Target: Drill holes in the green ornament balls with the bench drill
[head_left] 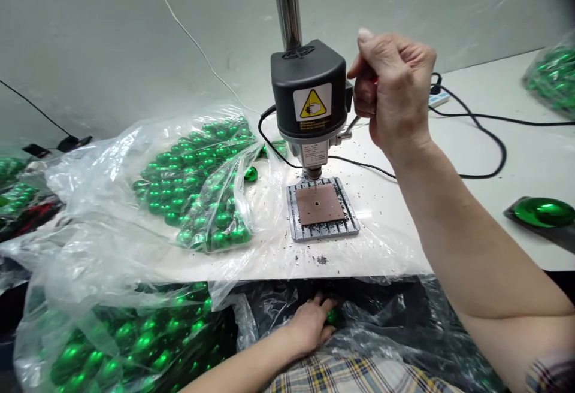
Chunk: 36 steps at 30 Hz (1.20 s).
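My right hand is raised beside the black drill press, its fingers wrapped round the end of the feed lever. Most of the lever's grip is hidden in my fist. Low in front of me, my left hand curls round a shiny green ball over dark, clear-plastic-covered cloth. Only part of that ball shows. Under the drill chuck lies a brown square board with a small hole in its middle. It rests on the grooved metal base, and no ball sits on it.
Green balls fill a clear plastic bag on the table's left, with more bagged below the edge. Dark shavings lie round the base. A black cable loops at right, near a dark container holding something shiny green.
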Each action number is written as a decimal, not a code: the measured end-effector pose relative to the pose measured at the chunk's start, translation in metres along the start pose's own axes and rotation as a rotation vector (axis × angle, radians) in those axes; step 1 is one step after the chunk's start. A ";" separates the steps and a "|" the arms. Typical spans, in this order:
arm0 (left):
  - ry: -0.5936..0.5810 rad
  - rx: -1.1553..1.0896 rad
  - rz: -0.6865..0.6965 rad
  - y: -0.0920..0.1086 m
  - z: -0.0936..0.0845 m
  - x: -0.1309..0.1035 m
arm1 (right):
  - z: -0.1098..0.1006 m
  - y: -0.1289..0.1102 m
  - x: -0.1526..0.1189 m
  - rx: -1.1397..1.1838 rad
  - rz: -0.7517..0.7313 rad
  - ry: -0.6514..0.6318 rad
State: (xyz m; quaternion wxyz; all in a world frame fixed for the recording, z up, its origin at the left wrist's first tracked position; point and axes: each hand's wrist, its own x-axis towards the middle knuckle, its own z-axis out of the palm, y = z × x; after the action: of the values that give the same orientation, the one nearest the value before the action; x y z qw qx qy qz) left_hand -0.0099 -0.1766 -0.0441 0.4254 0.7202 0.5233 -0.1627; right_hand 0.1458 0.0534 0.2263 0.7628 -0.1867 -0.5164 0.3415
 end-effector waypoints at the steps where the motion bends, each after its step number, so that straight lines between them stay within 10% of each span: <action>1: -0.037 0.007 -0.014 -0.001 -0.001 0.003 | 0.000 0.000 0.000 0.002 -0.005 0.002; 12: -0.226 0.128 -0.051 0.013 0.007 0.057 | 0.000 0.003 0.004 -0.060 -0.006 0.007; 18: -0.203 0.271 0.150 0.021 -0.006 0.024 | 0.001 -0.001 0.002 -0.037 0.027 0.002; 25: -0.038 -0.159 0.612 0.029 -0.135 -0.056 | -0.003 0.005 0.003 0.050 -0.008 -0.060; 31: 0.937 -0.017 0.080 -0.048 -0.268 -0.007 | -0.002 0.004 0.004 0.020 0.020 -0.013; 36: 1.015 0.134 -0.146 -0.102 -0.315 0.038 | -0.003 0.003 0.001 0.023 0.037 -0.041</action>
State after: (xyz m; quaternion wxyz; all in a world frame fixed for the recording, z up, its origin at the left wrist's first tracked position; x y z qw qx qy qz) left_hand -0.1525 0.1023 0.0691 0.0583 0.6956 0.7013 0.1448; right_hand 0.1481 0.0570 0.2238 0.7476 -0.1801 -0.5245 0.3654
